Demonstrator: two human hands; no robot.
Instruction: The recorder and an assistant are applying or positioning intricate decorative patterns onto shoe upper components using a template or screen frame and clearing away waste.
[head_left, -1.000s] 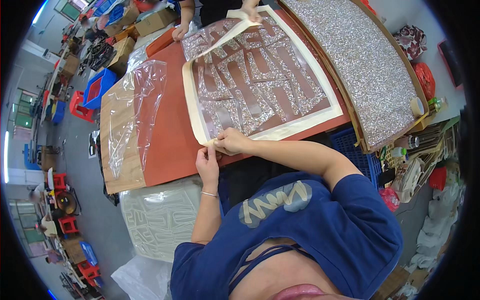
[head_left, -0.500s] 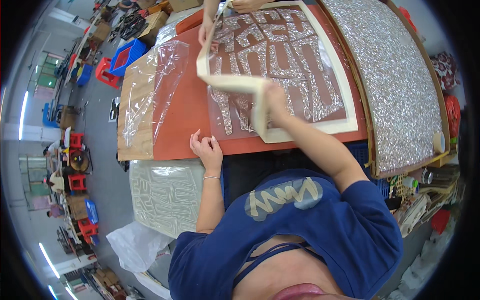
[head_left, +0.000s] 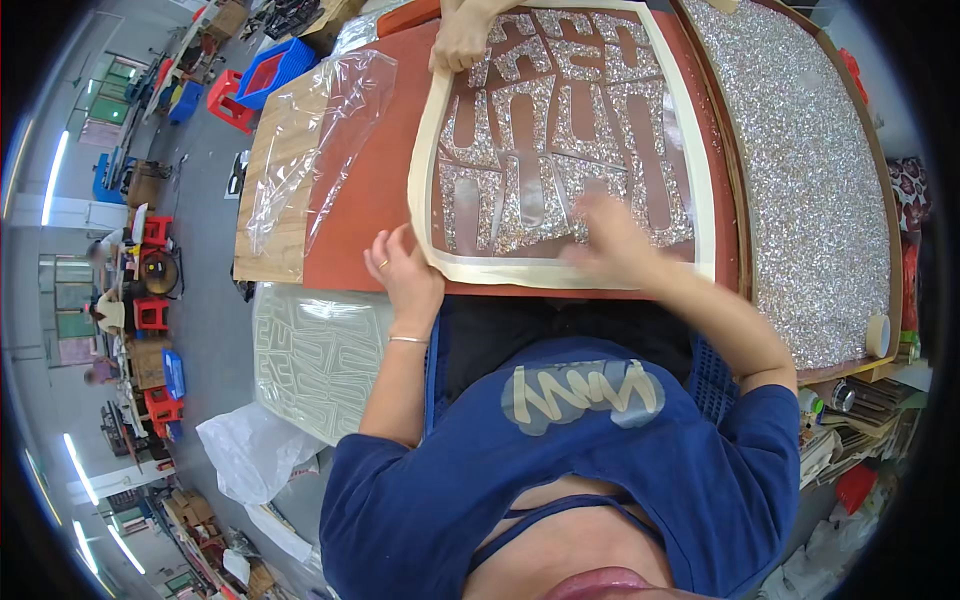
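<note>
Touching the frame's (head_left: 500, 271) near-left corner, your left hand (head_left: 406, 272) is loosely spread; your right hand (head_left: 612, 238) lies farther right, blurred, grip unclear.

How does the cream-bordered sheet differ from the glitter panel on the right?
Cream-bordered sheet: glitter in separate shapes; glitter panel: one near-continuous field.
The sheet's edge is cream, the panel's brown.
The left hand is at the sheet's near-left corner; a tape roll sits at the panel's near-right.
Shared: silvery sparkle.
</note>
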